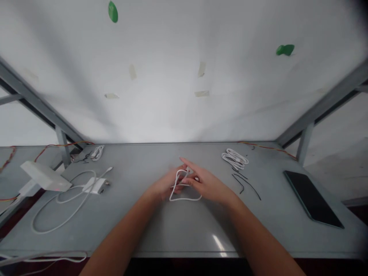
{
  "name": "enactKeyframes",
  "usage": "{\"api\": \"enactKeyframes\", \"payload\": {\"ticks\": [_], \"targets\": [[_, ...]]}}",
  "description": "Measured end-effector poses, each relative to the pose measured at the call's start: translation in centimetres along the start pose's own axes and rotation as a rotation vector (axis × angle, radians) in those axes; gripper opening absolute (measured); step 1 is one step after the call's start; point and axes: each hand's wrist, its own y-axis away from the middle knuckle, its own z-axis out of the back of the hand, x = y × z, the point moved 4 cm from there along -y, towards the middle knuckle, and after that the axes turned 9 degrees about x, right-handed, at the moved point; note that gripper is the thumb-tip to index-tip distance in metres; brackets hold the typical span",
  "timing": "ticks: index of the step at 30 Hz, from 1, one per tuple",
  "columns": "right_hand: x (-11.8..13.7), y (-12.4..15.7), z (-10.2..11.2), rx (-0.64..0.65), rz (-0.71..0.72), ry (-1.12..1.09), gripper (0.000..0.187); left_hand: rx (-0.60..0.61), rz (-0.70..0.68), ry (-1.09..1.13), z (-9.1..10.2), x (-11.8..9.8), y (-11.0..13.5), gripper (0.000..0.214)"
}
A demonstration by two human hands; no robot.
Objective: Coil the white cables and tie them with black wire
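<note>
A thin white cable (185, 199) is looped between my two hands over the middle of the grey table. My left hand (165, 184) is closed around part of it, its fingers partly hidden behind the loops and my other hand. From the right, my right hand (208, 184) pinches the cable between thumb and fingers, with the index finger stretched forward. One loop hangs below the hands towards me. The cable's ends are hidden in the fingers.
A coiled white cable (235, 158) lies back right, with several black ties (244, 182) before it. At far right is a dark tablet (313, 198). On the left are a white adapter (94, 185) with a long cable (54, 229), a white box (46, 176) and another small coil (97, 153).
</note>
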Motion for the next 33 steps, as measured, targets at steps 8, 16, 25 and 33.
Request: {"api": "enactKeyframes", "payload": {"ticks": [8, 16, 25, 33], "targets": [[-0.6, 0.4, -0.2, 0.039, 0.088, 0.006, 0.067, 0.210, 0.102, 0.205, -0.6, 0.0, 0.4, 0.015], [-2.4, 0.3, 4.1, -0.530, 0.061, 0.075, 0.025, -0.155, -0.174, 0.184, 1.9, -1.2, -0.5, 0.042], [-1.1, -0.6, 1.1, -0.364, 0.333, -0.582, 0.015, -0.046, -0.323, 0.249, 1.0, -0.6, -1.1, 0.019], [-2.8, -1.4, 0.4, -0.019, 0.038, -0.847, 0.018, -0.023, -0.147, 0.288, 2.1, -0.1, -1.2, 0.019]]}}
